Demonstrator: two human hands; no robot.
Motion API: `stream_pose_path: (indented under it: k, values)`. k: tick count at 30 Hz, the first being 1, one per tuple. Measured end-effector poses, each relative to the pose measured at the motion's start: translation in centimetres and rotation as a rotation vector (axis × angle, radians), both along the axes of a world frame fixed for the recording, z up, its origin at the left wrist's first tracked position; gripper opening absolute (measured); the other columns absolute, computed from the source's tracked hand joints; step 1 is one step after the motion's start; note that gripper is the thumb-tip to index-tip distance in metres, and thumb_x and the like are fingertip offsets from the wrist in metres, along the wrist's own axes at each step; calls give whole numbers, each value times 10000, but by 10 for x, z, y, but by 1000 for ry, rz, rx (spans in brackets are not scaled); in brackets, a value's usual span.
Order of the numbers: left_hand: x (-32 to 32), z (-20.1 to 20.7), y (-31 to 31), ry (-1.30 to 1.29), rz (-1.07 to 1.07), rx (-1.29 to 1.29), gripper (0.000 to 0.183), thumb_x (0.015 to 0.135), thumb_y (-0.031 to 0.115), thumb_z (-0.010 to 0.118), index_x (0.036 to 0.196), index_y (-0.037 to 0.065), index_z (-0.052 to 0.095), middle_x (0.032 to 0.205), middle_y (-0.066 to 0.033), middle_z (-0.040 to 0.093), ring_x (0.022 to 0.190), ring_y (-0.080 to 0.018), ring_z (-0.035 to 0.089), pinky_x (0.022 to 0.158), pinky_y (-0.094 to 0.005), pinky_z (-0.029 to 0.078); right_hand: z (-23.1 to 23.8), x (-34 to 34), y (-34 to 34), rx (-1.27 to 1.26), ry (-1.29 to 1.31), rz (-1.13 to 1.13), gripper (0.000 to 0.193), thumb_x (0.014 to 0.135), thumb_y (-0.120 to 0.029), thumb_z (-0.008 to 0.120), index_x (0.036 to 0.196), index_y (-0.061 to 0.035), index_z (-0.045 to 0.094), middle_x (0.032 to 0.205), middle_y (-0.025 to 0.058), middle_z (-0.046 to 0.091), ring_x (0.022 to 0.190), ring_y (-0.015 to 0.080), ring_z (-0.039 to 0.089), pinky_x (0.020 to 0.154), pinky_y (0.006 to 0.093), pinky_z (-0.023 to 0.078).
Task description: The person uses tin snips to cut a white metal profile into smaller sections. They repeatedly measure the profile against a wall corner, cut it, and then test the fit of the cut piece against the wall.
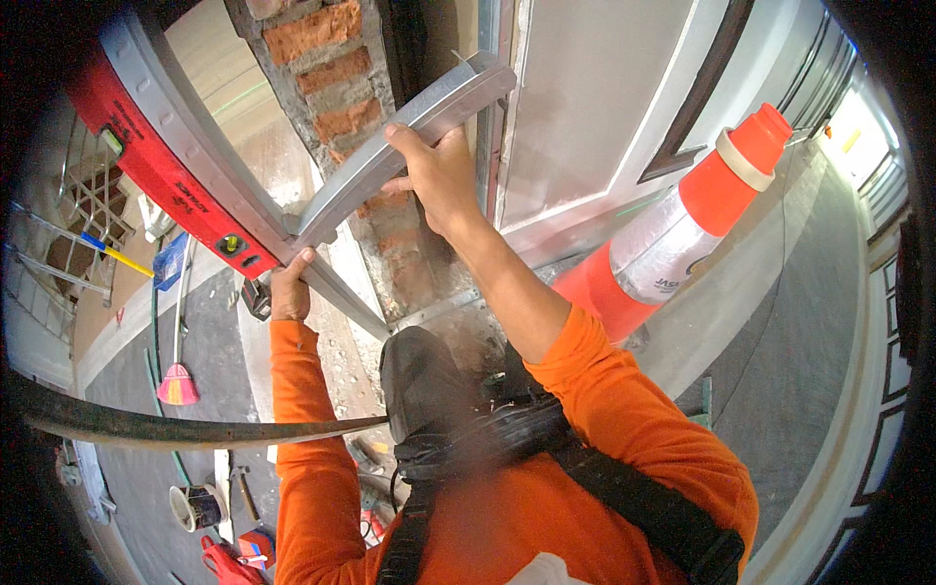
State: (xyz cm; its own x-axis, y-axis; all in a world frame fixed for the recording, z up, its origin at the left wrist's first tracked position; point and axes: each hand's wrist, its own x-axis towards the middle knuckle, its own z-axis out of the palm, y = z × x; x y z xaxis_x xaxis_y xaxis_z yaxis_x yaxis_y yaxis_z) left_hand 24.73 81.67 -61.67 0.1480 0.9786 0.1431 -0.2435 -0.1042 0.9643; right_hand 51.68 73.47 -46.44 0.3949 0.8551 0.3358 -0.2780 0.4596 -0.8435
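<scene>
My left hand (291, 289) is closed around the lower end of a red spirit level (180, 185), which lies along an upright grey metal stud (210, 127). The fingers go behind the level and stud and are partly hidden. To the right, my right hand (439, 180) grips a shorter metal channel (390, 146) from above, thumb on its near face. One end of this channel meets the upright stud just above my left hand; its other end reaches the metal frame by the wall panel. A small black and silver thing (256, 298) sits beside my left hand, too unclear to name.
Behind the channel stands a rough brick edge (331, 73). An orange and white traffic cone (673, 224) is at the right. Left lie a pink broom (177, 385), a bucket (198, 507), a hammer (246, 494) and a red bag (229, 563). A dark band (195, 429) crosses the left.
</scene>
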Motion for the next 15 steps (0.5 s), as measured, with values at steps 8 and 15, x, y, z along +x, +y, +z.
stream_pose_path:
  k: [8,15]
  values:
    - [-2,3,-1,13,9,-4,550,787,224,779,1243,-24,599,1211,-79,638,1138,-239,585,1025,-358,407,8,-1,0,15,-35,2,481,885,-225,704,1173,66,452,1095,192,592,938,265,683,606,372,649]
    - [-7,-4,4,-18,-2,-14,529,769,173,835,1221,-11,631,1183,-48,646,1089,-198,599,1002,-324,425,12,4,10,41,-15,32,533,868,-226,726,1198,66,426,1092,197,597,906,259,692,579,375,646]
